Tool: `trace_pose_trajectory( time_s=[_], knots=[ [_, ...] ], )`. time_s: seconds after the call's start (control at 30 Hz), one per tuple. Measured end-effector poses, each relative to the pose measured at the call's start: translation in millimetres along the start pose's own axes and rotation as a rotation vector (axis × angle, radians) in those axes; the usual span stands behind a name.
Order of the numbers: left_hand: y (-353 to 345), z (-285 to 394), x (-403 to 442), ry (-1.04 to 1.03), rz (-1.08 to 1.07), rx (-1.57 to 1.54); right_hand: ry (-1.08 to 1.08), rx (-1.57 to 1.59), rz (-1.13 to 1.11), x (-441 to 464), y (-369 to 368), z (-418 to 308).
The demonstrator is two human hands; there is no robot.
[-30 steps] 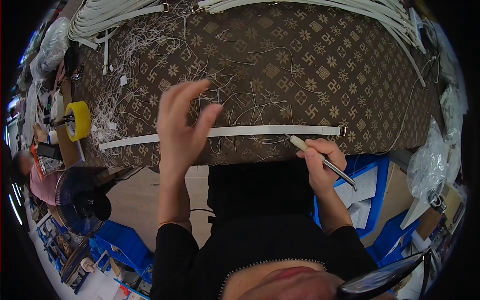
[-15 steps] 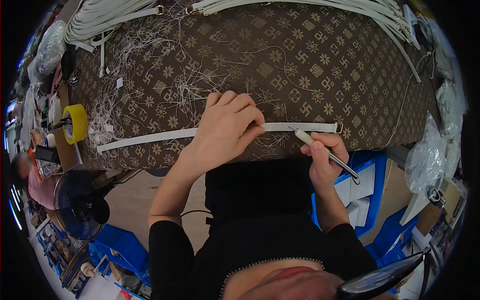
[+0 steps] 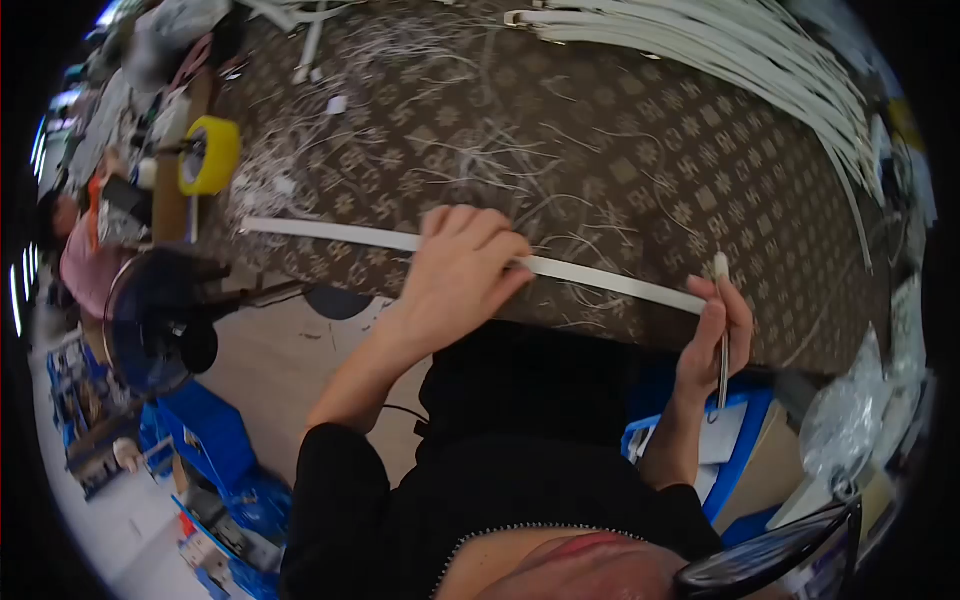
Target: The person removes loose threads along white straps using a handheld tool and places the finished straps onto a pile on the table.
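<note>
A narrow white belt [image 3: 612, 282] lies stretched across the near part of the table, slanting down to the right. My left hand [image 3: 462, 262] is closed on its middle, thumb and fingertips pinching the strip. At the right end, my right hand [image 3: 722, 325] is closed around the belt's end, whose buckle is hidden by the fingers. The same hand keeps a pen-like tool [image 3: 723, 372] with a cream tip section and metal shaft, now nearly upright between the fingers. Loose white threads [image 3: 490, 160] lie just beyond my left hand.
A patterned brown cloth [image 3: 590, 100] covers the table. Bundled white belts [image 3: 700, 50] lie at the far right. A yellow tape roll [image 3: 215, 155] and a fan [image 3: 155, 320] are left. Below the right edge sits a blue bin [image 3: 742, 455]. Another person [image 3: 88, 265] is far left.
My right hand has moved right to the belt's buckle end, and the tool has swung upright. The belt now slopes down rightward. The camera view has turned.
</note>
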State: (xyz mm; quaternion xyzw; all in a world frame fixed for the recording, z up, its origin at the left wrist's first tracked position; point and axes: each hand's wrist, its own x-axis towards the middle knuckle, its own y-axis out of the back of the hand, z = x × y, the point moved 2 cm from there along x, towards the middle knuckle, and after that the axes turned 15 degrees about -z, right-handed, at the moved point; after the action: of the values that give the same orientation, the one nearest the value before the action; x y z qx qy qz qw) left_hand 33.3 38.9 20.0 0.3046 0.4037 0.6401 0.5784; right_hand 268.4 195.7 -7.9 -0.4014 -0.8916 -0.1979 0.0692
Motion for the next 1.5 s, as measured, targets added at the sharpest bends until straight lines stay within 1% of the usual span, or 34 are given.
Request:
trace_pose_trajectory(
  time_s=[0.03, 0.1, 0.13, 0.17, 0.2, 0.23, 0.27, 0.33, 0.47, 0.53, 0.57, 0.63, 0.67, 0.73, 0.8, 0.9, 0.93, 1.0, 1.03, 1.1, 1.13, 1.2, 1.23, 1.27, 1.3, 1.33, 1.4, 1.5],
  knots=[
    [-4, 2, 2, -0.019, 0.04, -0.024, 0.028, -0.139, -0.07, 2, -3, 1],
    [-11, 0, 7, -0.072, 0.083, -0.026, -0.002, -0.199, -0.118, 1, -8, 5],
    [-14, 0, 8, -0.033, 0.109, -0.004, 0.003, -0.194, -0.094, 5, -12, 5],
    [-17, 2, 11, -0.053, 0.099, 0.005, 0.029, -0.175, -0.117, 8, -16, 5],
    [-18, 5, 14, -0.082, 0.087, 0.009, 0.01, -0.277, -0.115, 9, -18, 6],
    [-18, 6, 15, -0.067, 0.104, 0.016, -0.011, -0.384, -0.106, 11, -19, 6],
    [-19, 8, 17, -0.088, 0.089, 0.012, 0.004, -0.383, -0.116, 12, -19, 5],
    [-24, 10, 21, -0.144, 0.099, -0.027, 0.064, -0.637, -0.111, 16, -21, 1],
    [-33, 14, 25, -0.155, 0.095, -0.042, 0.067, -0.65, -0.073, 17, -22, 5],
    [-32, 19, 26, -0.179, 0.173, 0.106, 0.064, -0.587, -0.059, 17, -22, 5],
    [-32, 18, 25, -0.188, 0.174, 0.102, 0.061, -0.596, -0.054, 17, -23, 6],
    [-32, 17, 25, -0.258, 0.178, 0.229, 0.041, -0.554, -0.03, 16, -20, 10],
    [-32, 15, 27, -0.272, 0.2, 0.181, -0.048, -0.513, -0.017, 15, -18, 12],
    [-23, 14, 28, -0.269, 0.162, 0.079, -0.015, -0.514, 0.04, 19, -13, 7],
    [-16, 12, 29, -0.215, -0.04, -0.182, -0.035, -0.519, 0.067, 23, -5, 1],
    [6, 14, 27, -0.212, -0.158, -0.388, 0.085, -0.629, 0.1, 28, 4, 0],
    [7, 13, 28, -0.232, -0.173, -0.382, 0.073, -0.636, 0.122, 27, 6, -3],
    [9, 11, 28, -0.225, -0.151, -0.367, 0.111, -0.618, 0.074, 27, 8, -7],
    [12, 8, 26, -0.236, -0.158, -0.366, 0.105, -0.623, 0.084, 29, 11, -8],
    [21, 1, 19, -0.155, -0.254, -0.321, 0.137, -0.6, 0.144, 30, 17, -9],
    [28, -4, 15, -0.159, -0.214, -0.306, 0.128, -0.607, 0.152, 30, 21, -9],
    [39, -18, 3, -0.102, -0.145, -0.315, 0.127, -0.654, 0.189, 29, 34, -9],
    [47, -25, -5, 0.009, -0.148, -0.284, 0.153, -0.716, 0.205, 29, 39, -11],
    [50, -30, -8, 0.01, -0.148, -0.279, 0.151, -0.742, 0.237, 28, 46, -9],
    [55, -38, -15, 0.137, -0.094, -0.304, 0.154, -0.753, 0.263, 27, 53, -5],
    [61, -45, -25, 0.281, -0.029, -0.321, 0.105, -0.732, 0.274, 27, 61, -6],
    [68, -60, -41, 0.36, -0.012, -0.243, 0.11, -0.821, 0.316, 25, 79, -3],
    [71, -61, -48, 0.304, 0.005, -0.327, 0.101, -0.758, 0.326, 15, 111, 14]
  ],
)
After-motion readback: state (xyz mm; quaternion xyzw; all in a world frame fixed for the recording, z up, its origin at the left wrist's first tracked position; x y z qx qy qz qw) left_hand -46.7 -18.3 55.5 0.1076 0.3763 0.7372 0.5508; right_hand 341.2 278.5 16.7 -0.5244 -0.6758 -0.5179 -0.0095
